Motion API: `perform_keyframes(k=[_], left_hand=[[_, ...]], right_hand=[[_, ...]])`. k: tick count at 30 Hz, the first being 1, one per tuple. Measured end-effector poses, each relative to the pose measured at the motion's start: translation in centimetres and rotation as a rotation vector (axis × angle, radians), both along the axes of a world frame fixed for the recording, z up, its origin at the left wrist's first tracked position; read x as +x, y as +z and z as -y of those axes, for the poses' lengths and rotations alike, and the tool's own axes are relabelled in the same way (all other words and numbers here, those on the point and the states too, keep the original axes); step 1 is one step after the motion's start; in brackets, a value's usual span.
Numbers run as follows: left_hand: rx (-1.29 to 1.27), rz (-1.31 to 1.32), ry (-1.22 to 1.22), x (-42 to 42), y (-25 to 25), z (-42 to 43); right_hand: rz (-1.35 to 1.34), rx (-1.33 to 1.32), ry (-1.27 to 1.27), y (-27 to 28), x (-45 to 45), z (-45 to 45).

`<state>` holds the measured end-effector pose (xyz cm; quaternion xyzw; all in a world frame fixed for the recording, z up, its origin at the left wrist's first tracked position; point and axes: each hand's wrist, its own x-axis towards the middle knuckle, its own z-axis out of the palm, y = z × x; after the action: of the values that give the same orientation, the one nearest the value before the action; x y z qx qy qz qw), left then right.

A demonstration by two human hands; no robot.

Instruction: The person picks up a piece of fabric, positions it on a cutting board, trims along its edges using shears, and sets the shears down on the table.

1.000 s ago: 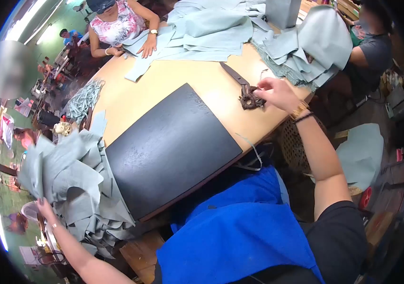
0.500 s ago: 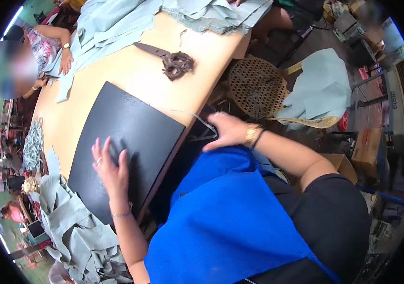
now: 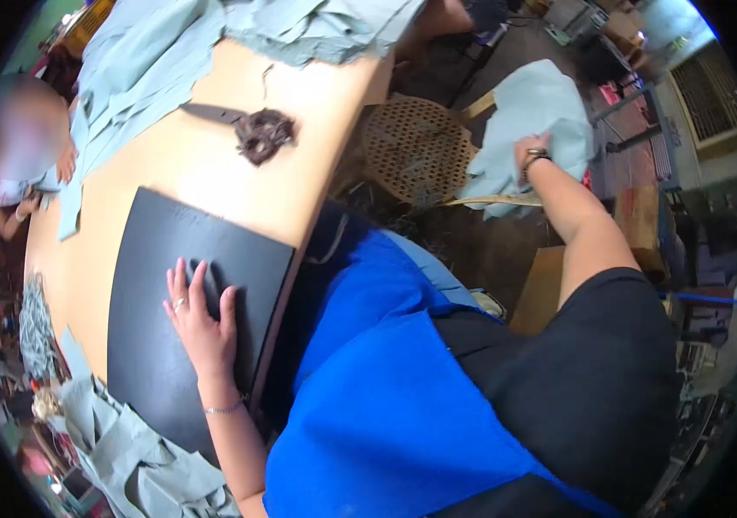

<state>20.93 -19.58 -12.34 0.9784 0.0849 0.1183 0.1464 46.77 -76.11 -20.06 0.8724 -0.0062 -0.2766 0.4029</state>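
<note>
—Pale wood spreads across our left: the table, with the black mat at its near edge. What has just changed?

—Our right hand. Half a second ago it was beside our apron; now it reaches out to the grey-green cloth, off the table, just past the cane seat.

—Meaning what, for our work?

—We judge that the cloth is now at its centre. The scissors lie unheld on the table, beyond the mat.

—Have we grasped the cloth?

—We touch it, but those fingers are small and turned away, so we cannot tell whether they are clenched on it. Our left hand holds nothing, its fingers spread over the mat as before.

—What else is near?

—Scraps lie by the mat's lower left side. Across the table, a co-worker's hand is beside some sheets.

—Any brand or label?

—No writing that we can read, not even on the carton.
</note>
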Motion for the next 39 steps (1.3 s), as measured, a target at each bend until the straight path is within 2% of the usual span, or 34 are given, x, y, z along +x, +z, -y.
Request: perform_keyframes(k=[2,3,4,5,7,8,9,10,11,12,13,14,15,16,17,18,19,20,21,23,25,26,28,30,33,34,36,39], left_hand=[[0.066,0.025,-0.027,0.0,0.8,1.0],[-0.096,0.13,-0.126,0.2,1.0,1.9],[-0.27,0.106,-0.192,0.2,2.5,4.1],[-0.329,0.084,-0.336,0.4,2.7,5.6],[-0.633,-0.134,-0.527,0.8,3.1,9.0],[-0.743,-0.264,-0.556,1.1,1.5,10.3],[-0.793,-0.344,-0.542,1.5,-1.3,11.1],[-0.728,-0.482,-0.406,2.0,-3.6,11.8],[-0.853,-0.64,-0.267,2.9,-5.0,12.0],[-0.768,-0.541,-0.213,3.3,-10.8,12.6],[-0.914,-0.493,-0.322,3.1,-11.6,13.0],[-1.051,-0.43,-0.43,3.4,-11.5,13.1],[-1.278,-0.467,-0.558,4.0,-8.8,13.1],[-1.495,-0.501,-0.693,3.9,-4.8,12.7],[-1.493,-0.395,-0.721,3.1,-1.5,12.3],[-1.484,-0.299,-0.749,2.2,1.1,11.7],[-1.27,-0.03,-0.765,1.6,2.7,10.4],[-1.033,0.208,-0.777,0.9,4.0,8.6],[-0.985,0.338,-0.694,-0.3,5.2,6.6],[-0.819,0.497,-0.384,-4.2,7.2,2.9],[-0.65,0.635,-0.041,-8.7,6.4,0.2],[-0.631,0.671,0.102,-10.6,5.9,-0.5],[-0.539,0.638,0.284,-14.6,3.9,-2.2],[-0.477,0.55,0.4,-17.4,2.9,-2.5],[-0.444,0.468,0.467,-18.1,2.6,-2.8],[-0.397,0.446,0.472,-17.6,2.6,-3.0],[-0.304,0.407,0.474,-15.3,3.0,-4.0],[-0.087,0.311,0.302,-10.3,3.7,-6.4]], right_hand=[[0.065,0.037,-0.06,-3.0,2.0,4.9],[0.056,0.054,-0.029,-1.3,1.8,4.0],[0.046,0.068,0.001,1.1,1.0,2.8],[0.167,0.178,-0.043,1.7,1.2,2.9],[0.413,0.405,-0.125,2.9,2.6,4.0],[0.664,0.558,-0.145,3.6,3.6,3.8],[0.915,0.72,-0.162,4.4,4.9,3.3],[1.164,0.891,-0.177,5.3,6.5,2.9],[1.323,1.09,-0.188,5.7,9.2,3.8],[1.469,1.305,-0.2,6.1,12.3,3.5],[1.365,1.531,-0.393,10.1,11.1,-1.3],[1.454,2.069,-0.271,11.4,11.4,-5.7],[1.416,2.295,-0.056,12.3,12.5,-9.6],[1.304,2.396,0.108,13.1,12.1,-14.3],[1.166,2.494,0.265,13.9,11.7,-19.0],[0.758,2.666,0.212,14.4,8.3,-24.7],[0.361,2.751,0.097,15.0,5.0,-30.4],[-0.25,2.832,0.133,15.6,1.4,-34.4],[-0.829,2.731,0.081,16.3,-2.0,-38.5],[-1.415,2.401,0.24,13.3,-7.2,-44.7],[-1.202,2.009,0.622,13.7,-12.9,-46.2],[-1.216,1.845,0.679,14.1,-14.6,-46.1],[-1.259,1.819,0.765,11.0,-16.6,-46.1],[-1.233,1.768,0.75,11.1,-18.3,-44.4],[-1.316,1.865,0.759,9.7,-19.5,-42.1],[-1.445,1.935,0.713,8.9,-20.0,-41.9],[-1.649,1.658,0.477,9.7,-19.8,-40.5],[-1.599,1.693,0.521,9.5,-19.7,-39.7]])
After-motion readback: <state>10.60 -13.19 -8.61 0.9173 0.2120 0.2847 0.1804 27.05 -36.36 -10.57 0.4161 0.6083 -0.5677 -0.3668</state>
